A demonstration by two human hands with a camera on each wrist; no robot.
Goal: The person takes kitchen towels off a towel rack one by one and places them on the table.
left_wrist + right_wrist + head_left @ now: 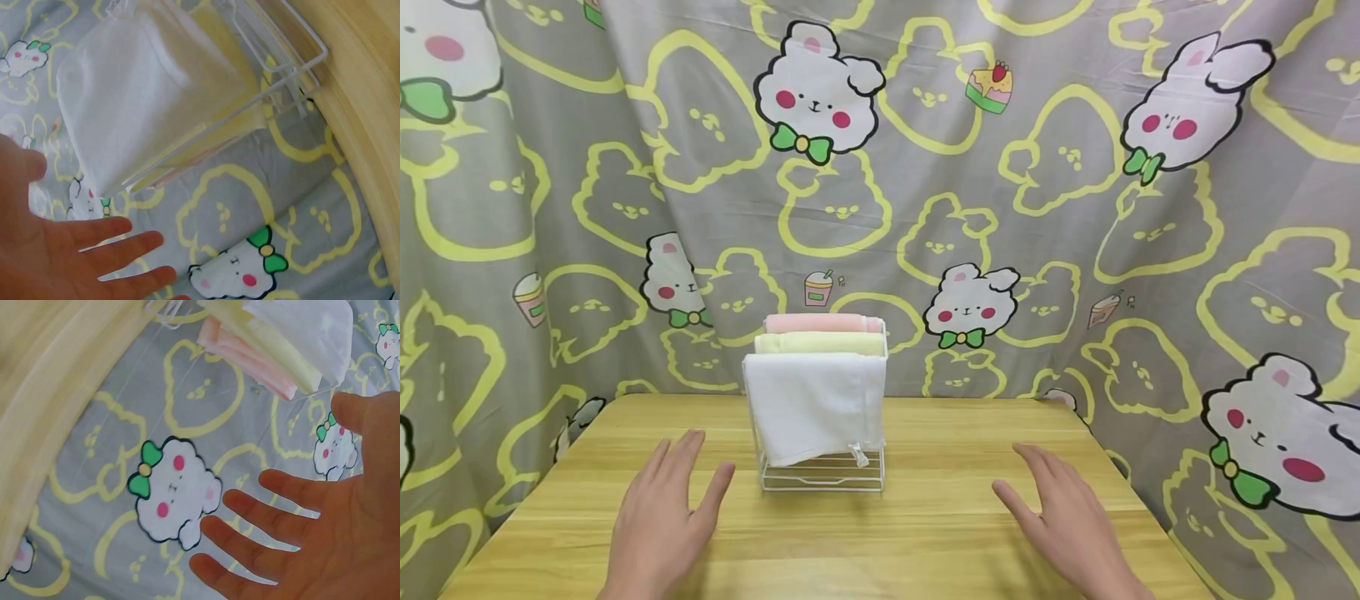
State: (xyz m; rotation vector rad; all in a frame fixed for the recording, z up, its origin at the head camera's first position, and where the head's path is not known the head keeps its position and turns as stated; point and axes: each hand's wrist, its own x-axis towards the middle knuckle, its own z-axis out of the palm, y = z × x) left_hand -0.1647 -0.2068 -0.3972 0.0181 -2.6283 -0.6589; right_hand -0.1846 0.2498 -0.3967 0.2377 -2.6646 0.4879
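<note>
A white wire rack (823, 483) stands on the table, left of its middle. Over its bars hang three cloths: a white towel (816, 404) in front, a pale yellow towel (820, 342) behind it, and a pink towel (823, 323) at the back. A small pale tag (858, 454) dangles at the white towel's lower right corner. My left hand (662, 512) hovers left of the rack, fingers spread and holding nothing. Well to the rack's right is my right hand (1067, 517), likewise with extended fingers and nothing in it. Neither hand touches the rack or the towels.
The wooden table (955, 500) has a light yellow grain. A grey curtain (910, 183) printed with rabbits and yellow outlines surrounds its back and sides, close behind the rack.
</note>
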